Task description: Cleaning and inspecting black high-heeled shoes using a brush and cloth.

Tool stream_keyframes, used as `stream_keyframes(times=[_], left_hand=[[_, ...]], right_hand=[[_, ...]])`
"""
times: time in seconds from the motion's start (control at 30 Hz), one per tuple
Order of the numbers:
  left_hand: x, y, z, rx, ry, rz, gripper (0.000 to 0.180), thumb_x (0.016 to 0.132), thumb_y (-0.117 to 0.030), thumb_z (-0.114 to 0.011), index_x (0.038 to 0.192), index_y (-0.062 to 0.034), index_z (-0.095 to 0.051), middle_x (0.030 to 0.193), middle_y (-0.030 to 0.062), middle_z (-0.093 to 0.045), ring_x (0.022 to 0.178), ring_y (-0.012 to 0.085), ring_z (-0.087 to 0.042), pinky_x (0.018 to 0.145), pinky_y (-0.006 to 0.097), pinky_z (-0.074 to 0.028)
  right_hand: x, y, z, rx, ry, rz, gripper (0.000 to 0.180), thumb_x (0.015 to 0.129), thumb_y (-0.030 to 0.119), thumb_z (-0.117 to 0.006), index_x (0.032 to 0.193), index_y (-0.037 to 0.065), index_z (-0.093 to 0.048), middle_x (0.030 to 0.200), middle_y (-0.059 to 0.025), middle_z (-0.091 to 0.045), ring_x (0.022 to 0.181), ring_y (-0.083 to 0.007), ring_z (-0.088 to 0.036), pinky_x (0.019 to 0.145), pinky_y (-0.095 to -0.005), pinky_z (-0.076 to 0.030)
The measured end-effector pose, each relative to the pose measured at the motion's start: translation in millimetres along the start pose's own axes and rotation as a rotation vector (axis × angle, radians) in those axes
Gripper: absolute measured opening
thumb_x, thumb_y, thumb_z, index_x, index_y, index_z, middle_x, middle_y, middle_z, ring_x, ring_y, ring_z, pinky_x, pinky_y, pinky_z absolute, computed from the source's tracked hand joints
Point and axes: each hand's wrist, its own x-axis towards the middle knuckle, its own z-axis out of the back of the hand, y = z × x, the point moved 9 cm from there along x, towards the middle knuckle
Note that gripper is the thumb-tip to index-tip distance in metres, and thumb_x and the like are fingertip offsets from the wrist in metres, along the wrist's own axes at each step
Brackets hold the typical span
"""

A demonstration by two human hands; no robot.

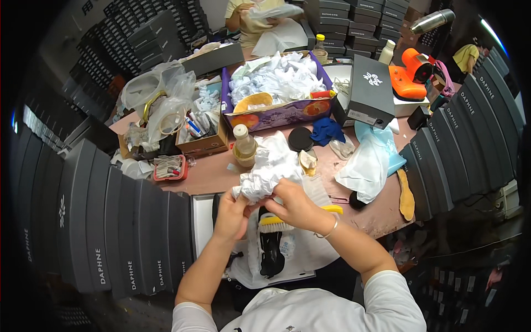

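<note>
Both my hands hold a crumpled wad of white tissue paper (269, 166) over the near edge of the table. My left hand (231, 213) grips its lower left side. My right hand (294, 203), with a bracelet on the wrist, closes on its lower right part. Beneath my hands a black shoe (271, 250) lies on white paper in an open box. A brush with a yellow handle (283, 221) rests across it, partly hidden by my right hand.
A purple box (276, 116) full of white tissue paper stands behind. A small bottle (243, 145), a cardboard box of tools (202, 141), a tan insole (406, 195) and a black shoebox (370, 91) are on the pink table (207, 174). Dark shoeboxes are stacked left and right. Another person sits at the far side.
</note>
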Motion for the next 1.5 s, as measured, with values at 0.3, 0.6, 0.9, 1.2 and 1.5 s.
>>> stream_keyframes(times=[0.3,0.6,0.9,1.2,1.5], left_hand=[[293.4,-78.2,27.3,1.137,0.049,-0.218,0.033,0.084,-0.009,-0.066,0.115,0.0022,-0.063,0.093,0.0079,-0.068,0.082,0.0136,-0.062,0.073,0.028,-0.05],[405.4,51.2,100.1,2.053,0.541,0.105,0.032,0.075,-0.012,-0.063,0.105,-0.0017,-0.068,0.099,0.0205,-0.069,0.094,0.0323,-0.066,0.082,0.038,-0.05],[215.8,-106.1,53.8,1.376,0.004,-0.284,0.034,0.089,-0.023,-0.061,0.114,0.0004,-0.064,0.106,0.012,-0.068,0.087,0.0208,-0.065,0.08,0.032,-0.051],[-106.6,51.0,182.4,1.252,-0.329,0.306,0.054,0.077,-0.03,-0.079,0.114,0.0059,-0.061,0.096,0.0143,-0.067,0.086,0.0215,-0.063,0.076,0.033,-0.051],[-139.5,-31.7,167.9,0.762,-0.2,0.185,0.02,0.084,-0.013,-0.068,0.096,0.0021,-0.064,0.084,0.0056,-0.067,0.076,0.013,-0.063,0.07,0.027,-0.051]], right_hand=[[-98.2,-92.0,95.7,0.208,-0.334,-0.423,0.028,0.087,0.005,-0.065,0.115,-0.001,-0.062,0.107,-0.0093,-0.063,0.092,-0.014,-0.063,0.08,-0.0266,-0.051],[-146.7,-97.0,107.9,0.206,-0.394,-0.514,0.032,0.08,0.002,-0.069,0.111,-0.002,-0.064,0.101,-0.0116,-0.064,0.083,-0.0174,-0.063,0.079,-0.0295,-0.051],[-62.0,-33.8,44.9,-0.542,0.075,-0.093,0.037,0.075,0.011,-0.07,0.11,0.003,-0.065,0.1,-0.0123,-0.064,0.098,-0.0298,-0.058,0.085,-0.0396,-0.044],[-66.8,-51.2,-40.4,-1.196,0.345,0.173,0.025,0.08,0.013,-0.056,0.102,0.004,-0.063,0.077,-0.0048,-0.058,0.081,-0.0217,-0.055,0.073,-0.036,-0.039],[-100.8,-16.9,31.2,-0.423,-0.047,-0.225,0.06,0.089,0.003,-0.056,0.146,0.008,-0.037,0.083,-0.0116,-0.065,0.063,-0.0202,-0.058,0.061,-0.034,-0.047]])
